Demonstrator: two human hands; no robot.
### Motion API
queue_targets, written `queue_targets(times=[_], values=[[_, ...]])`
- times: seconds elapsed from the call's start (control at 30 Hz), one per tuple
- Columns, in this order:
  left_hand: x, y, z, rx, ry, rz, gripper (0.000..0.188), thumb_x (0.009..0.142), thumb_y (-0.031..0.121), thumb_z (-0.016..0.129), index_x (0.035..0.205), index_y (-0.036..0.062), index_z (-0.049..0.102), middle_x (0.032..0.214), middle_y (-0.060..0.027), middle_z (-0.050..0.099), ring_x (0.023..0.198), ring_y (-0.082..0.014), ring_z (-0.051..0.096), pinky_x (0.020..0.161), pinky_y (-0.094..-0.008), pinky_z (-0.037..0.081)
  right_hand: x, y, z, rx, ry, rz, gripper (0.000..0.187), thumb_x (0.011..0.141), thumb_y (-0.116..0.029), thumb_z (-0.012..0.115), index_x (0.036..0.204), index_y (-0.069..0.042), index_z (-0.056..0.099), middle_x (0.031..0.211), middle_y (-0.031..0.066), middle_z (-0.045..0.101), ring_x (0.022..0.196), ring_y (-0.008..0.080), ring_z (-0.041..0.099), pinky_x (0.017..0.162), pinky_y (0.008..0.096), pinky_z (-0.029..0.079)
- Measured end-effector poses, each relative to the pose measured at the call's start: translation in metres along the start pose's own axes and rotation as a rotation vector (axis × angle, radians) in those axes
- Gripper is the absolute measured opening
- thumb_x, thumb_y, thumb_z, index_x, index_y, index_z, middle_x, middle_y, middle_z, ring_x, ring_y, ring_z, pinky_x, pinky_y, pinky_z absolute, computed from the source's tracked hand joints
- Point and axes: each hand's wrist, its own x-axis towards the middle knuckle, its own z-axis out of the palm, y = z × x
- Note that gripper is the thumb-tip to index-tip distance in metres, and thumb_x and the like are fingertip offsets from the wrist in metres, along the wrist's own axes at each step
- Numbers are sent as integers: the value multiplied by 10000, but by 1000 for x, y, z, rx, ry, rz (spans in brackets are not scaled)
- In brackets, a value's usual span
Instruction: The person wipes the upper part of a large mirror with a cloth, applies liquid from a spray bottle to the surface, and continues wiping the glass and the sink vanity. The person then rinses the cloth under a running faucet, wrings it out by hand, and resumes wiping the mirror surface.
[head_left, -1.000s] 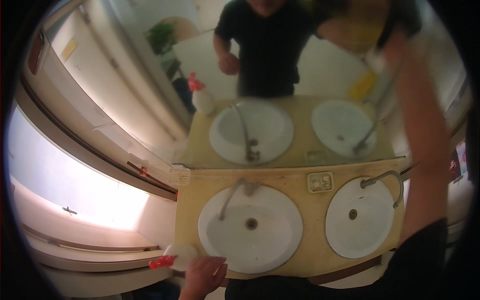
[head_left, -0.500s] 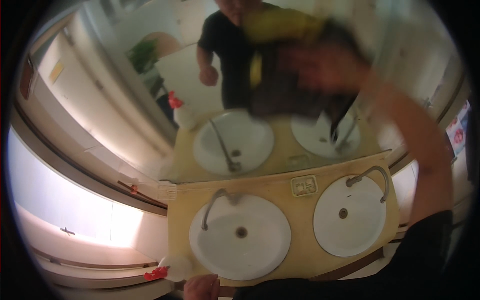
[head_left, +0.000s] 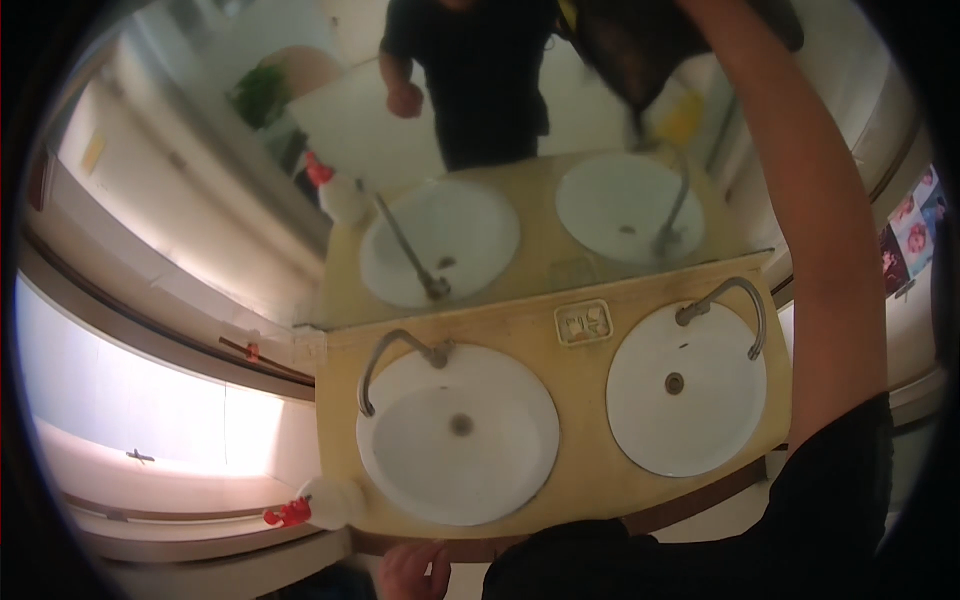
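My right forearm stretches up across the mirror. The right hand passes beyond the top edge, so its fingers are hidden. A dark cloth spreads around the wrist against the glass, and a blurred yellow patch shows below it. Low in front of the counter's near edge, my left hand is loosely curled with nothing seen in it. The left sink lies just beyond that hand. The mirror shows my dark-clothed torso and the closed left hand.
The yellowish counter also bears a right sink, two curved taps and a soap dish by the mirror. A white container with a red top stands at the near left corner. A bright window is at left.
My right hand and the dark cloth have moved upward, mostly out of the picture. The view has shifted, so the sinks sit higher. My left hand stays curled near the counter edge.
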Motion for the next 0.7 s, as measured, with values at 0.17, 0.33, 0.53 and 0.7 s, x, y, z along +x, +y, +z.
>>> queue_targets(times=[0.17,0.33,0.53,0.7], values=[[-29,38,21,-72,31,-56,102,814,110,693,910,78,695,873,-102,690,802,-304,655,731,-410,525,-51,-5,-12,44,-146,-69,590,872,-424,568,1286,-9,496,1300,261,442,1272,479,365,1127,566,208],[-87,72,67,-151,41,-202,90,819,111,688,905,85,698,901,-103,700,827,-299,667,731,-401,532,-52,-9,-18,98,-136,-87,576,828,-398,604,1246,-12,515,1239,249,450,1253,464,368,1124,572,210],[-124,114,99,-214,-27,-357,88,832,114,681,903,64,693,898,-128,703,829,-314,673,742,-403,536,-57,-16,-26,134,-99,-73,567,843,-406,587,1255,-24,516,1215,235,466,1248,444,376,1123,577,204],[-115,147,119,-199,12,-437,69,839,106,672,887,58,685,890,-132,701,828,-319,673,740,-405,538,-125,-59,-41,280,-458,-118,580,894,-393,539,1353,-46,464,1394,223,414,1353,404,309,1138,551,200]])
